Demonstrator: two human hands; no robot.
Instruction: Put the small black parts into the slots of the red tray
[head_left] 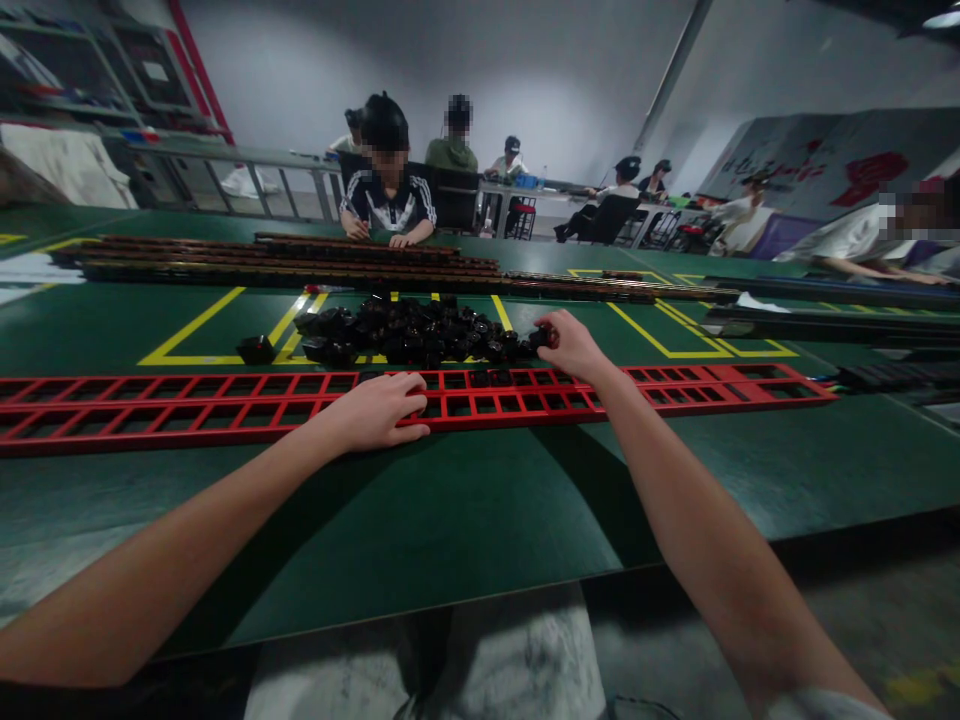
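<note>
Red rect.-slotted frame [487, 422], L hand [379, 412] atop, R hand [571, 345] w/ blk block [538, 338]

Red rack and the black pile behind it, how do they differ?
The red rack is a straight, open grid; the black pile is a loose, uneven heap. The rack lies under the left hand, the pile beside the right hand. Both lie on the green table.

This looks like a workshop: a long green bench [465, 520] marked with yellow lines [191, 361] carries a heap of small black parts [420, 335] and long strips [300, 263]; shelves [82, 108] stand at ten o'clock, and capped people [621, 195] sit around one o'clock.
</note>
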